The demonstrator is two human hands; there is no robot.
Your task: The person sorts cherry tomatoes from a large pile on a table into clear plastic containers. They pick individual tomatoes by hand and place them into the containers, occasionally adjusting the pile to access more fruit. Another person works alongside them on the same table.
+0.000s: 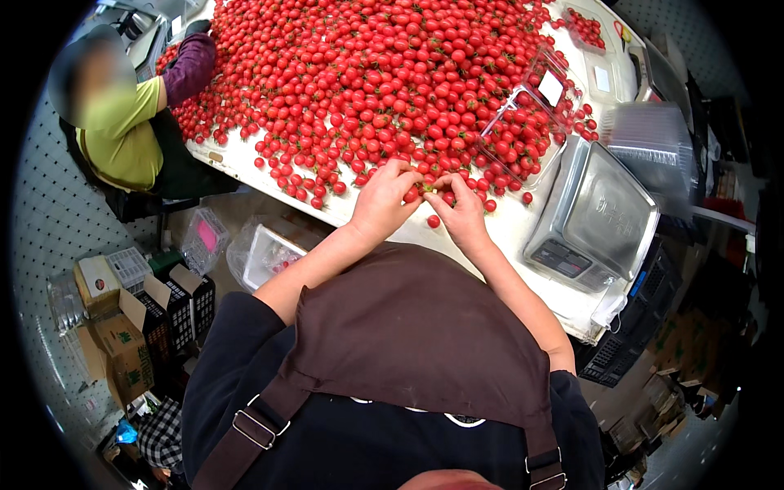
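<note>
A wide heap of red cherry tomatoes [351,98], many with green stems, covers the white table [543,237]. At its near edge, my left hand [382,200] is closed, with a cherry tomato [412,195] held at its fingertips. My right hand [463,214] meets it there, thumb and forefinger pinched at a small green stem [427,189] between the two hands. Another tomato [448,198] shows beside the right fingers. One loose tomato [433,221] lies on the table just below the hands.
A metal-topped scale [608,212] stands at right, near a stack of clear plastic boxes [653,143]. A clear tray of tomatoes [523,135] lies between heap and scale. At far left sits a co-worker [122,151] in a yellow-green top. Cardboard boxes [118,351] and crates stand on the floor.
</note>
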